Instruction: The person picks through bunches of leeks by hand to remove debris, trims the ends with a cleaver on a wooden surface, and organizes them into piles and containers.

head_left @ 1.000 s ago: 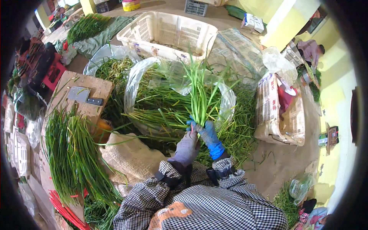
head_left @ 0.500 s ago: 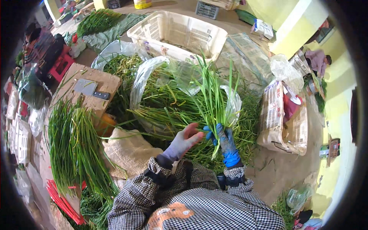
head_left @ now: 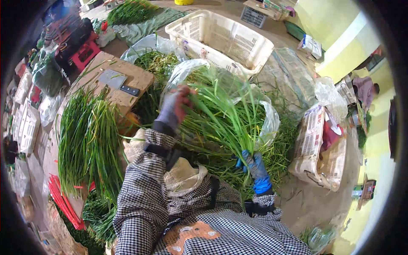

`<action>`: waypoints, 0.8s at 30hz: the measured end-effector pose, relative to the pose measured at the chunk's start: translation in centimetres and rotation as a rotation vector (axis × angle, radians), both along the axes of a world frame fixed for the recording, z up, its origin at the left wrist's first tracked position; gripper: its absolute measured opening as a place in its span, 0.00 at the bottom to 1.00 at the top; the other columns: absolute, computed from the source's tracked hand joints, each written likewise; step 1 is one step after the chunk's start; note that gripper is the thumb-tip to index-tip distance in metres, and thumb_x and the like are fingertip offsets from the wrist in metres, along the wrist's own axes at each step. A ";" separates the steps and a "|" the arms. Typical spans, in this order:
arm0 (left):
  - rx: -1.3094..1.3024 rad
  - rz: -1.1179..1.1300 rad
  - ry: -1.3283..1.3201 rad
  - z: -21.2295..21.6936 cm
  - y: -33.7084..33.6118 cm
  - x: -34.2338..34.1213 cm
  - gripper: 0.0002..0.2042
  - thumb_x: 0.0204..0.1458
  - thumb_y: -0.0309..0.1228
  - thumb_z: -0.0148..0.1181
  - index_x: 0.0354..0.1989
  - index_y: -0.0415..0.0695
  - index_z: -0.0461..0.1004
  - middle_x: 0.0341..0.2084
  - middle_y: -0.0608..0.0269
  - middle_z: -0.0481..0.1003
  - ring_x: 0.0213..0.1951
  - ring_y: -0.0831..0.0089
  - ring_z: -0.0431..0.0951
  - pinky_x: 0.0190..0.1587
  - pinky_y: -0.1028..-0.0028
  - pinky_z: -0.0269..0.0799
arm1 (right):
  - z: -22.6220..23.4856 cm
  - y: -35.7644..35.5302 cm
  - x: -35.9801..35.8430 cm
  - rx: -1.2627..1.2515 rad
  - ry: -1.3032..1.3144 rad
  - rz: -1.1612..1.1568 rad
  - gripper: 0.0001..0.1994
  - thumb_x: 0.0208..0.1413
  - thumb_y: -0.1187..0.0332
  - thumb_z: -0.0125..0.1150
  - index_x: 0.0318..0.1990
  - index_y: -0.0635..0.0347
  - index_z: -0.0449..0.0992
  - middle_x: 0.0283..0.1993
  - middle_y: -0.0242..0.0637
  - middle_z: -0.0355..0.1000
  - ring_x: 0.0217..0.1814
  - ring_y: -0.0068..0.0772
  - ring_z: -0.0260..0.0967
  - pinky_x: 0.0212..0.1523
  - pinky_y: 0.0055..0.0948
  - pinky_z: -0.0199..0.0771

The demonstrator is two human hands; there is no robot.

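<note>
A bunch of long green garlic chives stands fanned out in my right hand, whose blue-gloved fingers are closed round its lower end. My left hand, in a pale glove with bare fingertips, is up at the left beside the leaves; motion smears its fingers, so I cannot tell whether it grips any. Beneath both hands, more chives lie loose in an open clear plastic bag. A beige cloth covers part of my lap.
At the left, a wooden board carries a cleaver and a heap of chives. Red strips hang near it. A white crate stands ahead, another crate to the right. A person is at the far right.
My left hand has moved up and left, away from my right hand. The chives in my right hand now lean left and spread wider. The view has shifted slightly.
</note>
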State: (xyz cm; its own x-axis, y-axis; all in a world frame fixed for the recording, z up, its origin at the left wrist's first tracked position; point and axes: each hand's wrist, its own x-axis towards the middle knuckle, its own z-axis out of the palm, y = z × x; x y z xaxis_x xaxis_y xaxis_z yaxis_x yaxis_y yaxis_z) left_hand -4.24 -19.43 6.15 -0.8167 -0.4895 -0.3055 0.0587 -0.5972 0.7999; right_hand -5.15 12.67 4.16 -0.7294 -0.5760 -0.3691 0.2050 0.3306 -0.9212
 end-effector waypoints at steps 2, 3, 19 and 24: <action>0.131 0.104 0.031 -0.7 -3.3 1.5 0.08 0.53 0.36 0.49 0.39 0.51 0.71 0.22 0.72 0.72 0.18 0.81 0.65 0.18 0.79 0.59 | 0.5 0.9 -0.3 -0.007 0.031 -0.072 0.24 0.52 0.46 0.52 0.32 0.63 0.75 0.19 0.31 0.70 0.15 0.17 0.62 0.15 0.17 0.59; 0.264 0.078 0.034 -1.0 -4.6 1.9 0.08 0.53 0.37 0.49 0.39 0.52 0.71 0.16 0.77 0.69 0.16 0.82 0.64 0.14 0.82 0.56 | 1.0 1.9 -0.6 -0.001 0.051 -0.119 0.25 0.52 0.46 0.52 0.31 0.63 0.76 0.19 0.31 0.70 0.15 0.17 0.62 0.15 0.17 0.59; -0.360 -0.181 -0.039 -0.1 -0.6 3.8 0.12 0.53 0.29 0.50 0.45 0.41 0.69 0.29 0.66 0.74 0.30 0.79 0.74 0.34 0.80 0.71 | 3.0 6.0 -1.7 0.046 0.110 -0.307 0.24 0.55 0.48 0.48 0.32 0.65 0.76 0.18 0.29 0.68 0.16 0.12 0.57 0.16 0.13 0.54; -0.623 -0.383 -0.099 -0.7 2.4 3.4 0.13 0.54 0.33 0.51 0.43 0.37 0.70 0.27 0.67 0.72 0.29 0.82 0.71 0.32 0.82 0.67 | 3.1 5.1 -1.5 0.018 0.109 -0.291 0.24 0.55 0.49 0.49 0.32 0.65 0.76 0.19 0.29 0.69 0.16 0.13 0.58 0.16 0.13 0.55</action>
